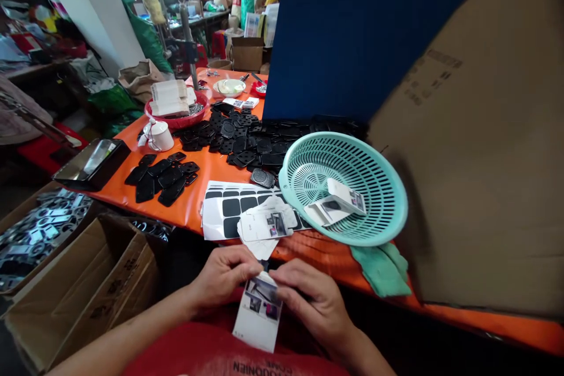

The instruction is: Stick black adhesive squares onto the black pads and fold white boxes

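Observation:
Both my hands hold a small white printed packaging card (259, 312) in front of my lap, below the table edge. My left hand (224, 273) pinches its top left corner with curled fingers. My right hand (311, 299) grips the card's right side, fingers closed on it. Just beyond them, on the orange table (198, 202), lie more flat white cards (264, 224) on a sheet of black stickers (229, 205). A teal plastic basket (379, 188) to the right holds a folded white box (339, 200).
Black plastic parts (247, 141) cover the table's middle, another group (161, 179) at left. A white pot (159, 136), red basket (176, 120), black tray (90, 161), green cloth (383, 270). A blue board (352, 29) and cardboard sheet (484, 147) stand right. Open cartons (79, 282) on the floor left.

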`<state>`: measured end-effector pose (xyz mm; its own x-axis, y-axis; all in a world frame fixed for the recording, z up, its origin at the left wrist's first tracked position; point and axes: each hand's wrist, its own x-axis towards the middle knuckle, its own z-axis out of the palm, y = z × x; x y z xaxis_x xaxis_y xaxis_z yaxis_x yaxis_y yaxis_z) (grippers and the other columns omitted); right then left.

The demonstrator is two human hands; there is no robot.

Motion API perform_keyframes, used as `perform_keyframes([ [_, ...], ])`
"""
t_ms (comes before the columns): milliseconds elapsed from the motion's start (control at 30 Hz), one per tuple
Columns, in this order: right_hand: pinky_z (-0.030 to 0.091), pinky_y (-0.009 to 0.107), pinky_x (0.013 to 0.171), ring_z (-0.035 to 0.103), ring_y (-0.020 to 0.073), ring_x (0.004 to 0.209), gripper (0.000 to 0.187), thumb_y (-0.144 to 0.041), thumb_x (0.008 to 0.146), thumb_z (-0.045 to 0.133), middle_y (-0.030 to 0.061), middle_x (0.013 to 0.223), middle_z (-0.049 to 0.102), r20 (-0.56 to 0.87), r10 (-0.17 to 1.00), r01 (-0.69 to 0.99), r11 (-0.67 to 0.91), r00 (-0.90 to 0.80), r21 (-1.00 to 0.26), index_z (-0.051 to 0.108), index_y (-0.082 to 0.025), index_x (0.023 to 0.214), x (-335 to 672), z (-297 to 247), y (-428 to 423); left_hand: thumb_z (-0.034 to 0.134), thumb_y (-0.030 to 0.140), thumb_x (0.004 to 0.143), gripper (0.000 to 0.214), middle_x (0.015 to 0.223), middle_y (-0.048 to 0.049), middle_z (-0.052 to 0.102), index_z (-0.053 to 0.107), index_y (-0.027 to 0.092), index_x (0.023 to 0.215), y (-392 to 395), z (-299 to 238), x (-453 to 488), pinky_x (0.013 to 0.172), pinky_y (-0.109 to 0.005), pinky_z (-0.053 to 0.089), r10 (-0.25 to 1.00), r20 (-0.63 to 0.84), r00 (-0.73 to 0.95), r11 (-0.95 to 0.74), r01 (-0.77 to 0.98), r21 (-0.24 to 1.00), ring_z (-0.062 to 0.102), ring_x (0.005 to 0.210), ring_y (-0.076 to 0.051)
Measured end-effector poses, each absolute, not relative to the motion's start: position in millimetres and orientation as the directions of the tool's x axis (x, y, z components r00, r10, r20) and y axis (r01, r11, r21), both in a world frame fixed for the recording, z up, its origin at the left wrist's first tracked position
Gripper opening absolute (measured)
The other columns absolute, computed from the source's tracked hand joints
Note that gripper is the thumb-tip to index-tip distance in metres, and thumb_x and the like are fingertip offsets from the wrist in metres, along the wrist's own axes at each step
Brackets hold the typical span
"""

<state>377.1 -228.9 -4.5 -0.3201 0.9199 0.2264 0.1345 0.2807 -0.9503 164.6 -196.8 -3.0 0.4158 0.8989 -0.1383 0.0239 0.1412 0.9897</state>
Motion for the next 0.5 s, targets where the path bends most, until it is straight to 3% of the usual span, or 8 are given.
perform_keyframes([
  [133,0.054,0.027,0.062,0.066,0.0178,0.069,0.023,-0.026,0.084,0.068,0.0046,0.081,0.069,0.212,0.934,0.144,0.261,-0.289,-0.954,0.074,-0.025,0.106,371.1,-18.0,-237.9,0.048,0.056,0.091,0.050,0.083,-0.0101,0.069,0.074,0.014,0.083,-198.8,-11.3,155.8,0.074,-0.031,0.048,0.877,0.009,0.480,-0.044,0.060,0.997,0.062,0.079,-0.019],
  [200,0.056,0.027,0.067,0.067,0.0182,0.074,0.022,-0.028,0.085,0.068,0.0043,0.085,0.070,0.190,0.972,0.161,0.211,-0.139,-0.964,0.073,-0.026,0.107,373.0,-18.6,-233.2,0.037,0.053,0.096,0.052,0.094,-0.0110,0.069,0.072,0.015,0.101,-191.1,-12.7,156.3,0.082,-0.034,0.049,0.895,0.052,0.442,-0.132,0.152,0.980,0.063,0.088,-0.020],
  [267,0.057,0.029,0.072,0.067,0.0187,0.079,0.028,-0.032,0.083,0.071,0.0041,0.090,0.070,0.198,0.974,0.183,0.176,0.113,-0.967,0.070,-0.026,0.110,385.9,-11.2,-219.3,0.036,0.048,0.098,0.048,0.106,-0.0118,0.067,0.062,0.016,0.122,-178.2,-14.4,160.2,0.089,-0.038,0.048,0.934,0.097,0.345,-0.207,0.298,0.932,0.061,0.098,-0.021],
  [367,0.057,0.030,0.068,0.065,0.0169,0.072,0.042,-0.044,0.079,0.073,0.0034,0.090,0.067,0.230,0.838,0.180,0.160,0.495,-0.971,0.066,-0.024,0.115,425.8,10.4,-188.3,0.052,0.053,0.089,0.059,0.121,-0.0158,0.062,0.051,0.013,0.134,-154.6,-20.7,170.6,0.100,-0.048,0.042,0.921,0.212,0.327,-0.372,0.574,0.729,0.053,0.115,-0.029],
  [433,0.057,0.033,0.067,0.067,0.0173,0.067,0.058,-0.053,0.081,0.068,0.0074,0.098,0.068,0.194,0.811,0.195,0.100,0.553,-0.976,0.057,-0.022,0.129,454.8,24.8,-171.8,0.066,0.056,0.078,0.077,0.133,-0.0183,0.055,0.045,0.012,0.138,-141.0,-27.8,179.1,0.107,-0.054,0.034,0.862,0.258,0.437,-0.505,0.684,0.527,0.042,0.129,-0.036],
  [500,0.057,0.034,0.067,0.068,0.0170,0.063,0.075,-0.058,0.079,0.067,0.0137,0.115,0.065,0.236,0.791,0.359,0.022,0.565,-0.933,0.046,-0.021,0.141,472.9,33.4,-166.2,0.072,0.053,0.073,0.088,0.138,-0.0201,0.050,0.038,0.012,0.143,-131.8,-36.1,187.1,0.110,-0.056,0.029,0.806,0.244,0.539,-0.591,0.717,0.370,0.036,0.134,-0.038],
])
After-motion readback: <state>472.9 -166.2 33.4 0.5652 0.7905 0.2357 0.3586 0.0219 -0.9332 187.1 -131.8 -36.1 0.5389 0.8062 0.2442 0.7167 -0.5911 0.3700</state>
